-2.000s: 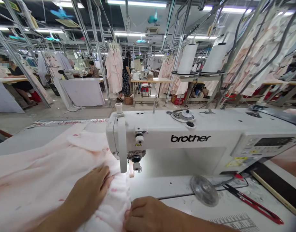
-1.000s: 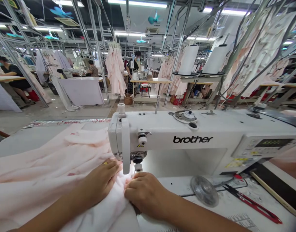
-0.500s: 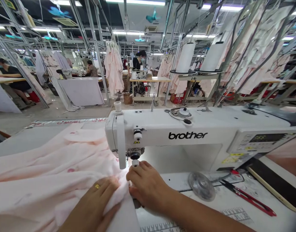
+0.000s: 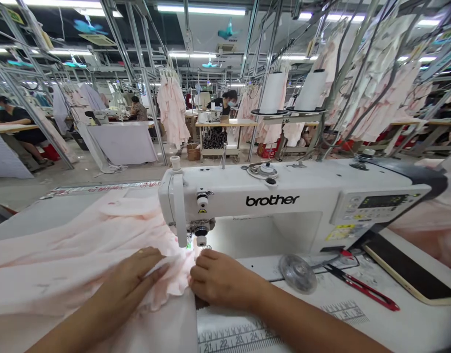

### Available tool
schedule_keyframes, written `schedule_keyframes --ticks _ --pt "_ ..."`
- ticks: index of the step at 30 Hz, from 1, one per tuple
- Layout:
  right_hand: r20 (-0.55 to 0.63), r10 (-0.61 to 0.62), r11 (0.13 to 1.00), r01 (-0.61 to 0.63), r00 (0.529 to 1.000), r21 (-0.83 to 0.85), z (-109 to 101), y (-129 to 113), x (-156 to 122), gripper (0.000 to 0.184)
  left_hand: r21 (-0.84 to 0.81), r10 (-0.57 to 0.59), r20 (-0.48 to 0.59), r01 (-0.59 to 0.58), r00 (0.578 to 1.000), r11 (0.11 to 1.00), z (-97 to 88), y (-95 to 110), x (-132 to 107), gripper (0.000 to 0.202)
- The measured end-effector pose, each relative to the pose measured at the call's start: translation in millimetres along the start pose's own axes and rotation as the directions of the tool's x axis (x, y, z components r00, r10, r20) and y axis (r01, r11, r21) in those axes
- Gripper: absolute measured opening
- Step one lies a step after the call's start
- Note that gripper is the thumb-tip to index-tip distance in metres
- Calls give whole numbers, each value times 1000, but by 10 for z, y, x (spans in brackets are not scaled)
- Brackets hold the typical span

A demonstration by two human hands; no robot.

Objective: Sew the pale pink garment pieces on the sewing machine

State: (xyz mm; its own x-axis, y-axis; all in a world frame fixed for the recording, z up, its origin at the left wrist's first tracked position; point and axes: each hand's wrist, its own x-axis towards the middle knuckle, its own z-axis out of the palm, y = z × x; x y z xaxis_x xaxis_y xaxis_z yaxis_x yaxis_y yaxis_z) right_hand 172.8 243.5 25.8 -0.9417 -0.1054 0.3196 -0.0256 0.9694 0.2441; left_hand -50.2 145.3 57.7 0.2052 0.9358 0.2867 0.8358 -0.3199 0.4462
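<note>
Pale pink fabric point(image 4: 100, 235) spreads over the left side of the sewing table and runs up to the needle area of a white sewing machine point(image 4: 277, 181) lettered "brother". My left hand point(image 4: 135, 274) pinches a fold of this fabric between thumb and fingers, left of the needle; a ring shows on one finger. Just below and right of the machine's head, my right hand point(image 4: 220, 277) is closed at the fabric's edge, its fingertips curled and partly hidden. The needle and presser foot are hard to make out in the bright light there.
On the table's right lie a clear round plastic disc point(image 4: 298, 273), red-handled thread snips point(image 4: 363, 287) and a phone point(image 4: 409, 269). A printed ruler point(image 4: 243, 336) runs along the front. Two thread cones point(image 4: 271, 93) stand behind the machine. Beyond, a person point(image 4: 221, 108) works at another table among hanging garments.
My left hand has moved left and up, away from the right hand, and now lifts a fabric fold, baring a ruffled edge. The right hand stays by the needle. The view has shifted slightly.
</note>
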Motion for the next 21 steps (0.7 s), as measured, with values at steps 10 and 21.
schedule_keyframes --ticks 10,21 --pt "137 109 949 -144 985 282 -154 91 -88 6 53 -316 48 314 948 948 404 174 -104 19" --pt "175 139 949 -182 975 256 -154 68 -77 5 314 253 -30 -231 967 921 481 15 -206 37"
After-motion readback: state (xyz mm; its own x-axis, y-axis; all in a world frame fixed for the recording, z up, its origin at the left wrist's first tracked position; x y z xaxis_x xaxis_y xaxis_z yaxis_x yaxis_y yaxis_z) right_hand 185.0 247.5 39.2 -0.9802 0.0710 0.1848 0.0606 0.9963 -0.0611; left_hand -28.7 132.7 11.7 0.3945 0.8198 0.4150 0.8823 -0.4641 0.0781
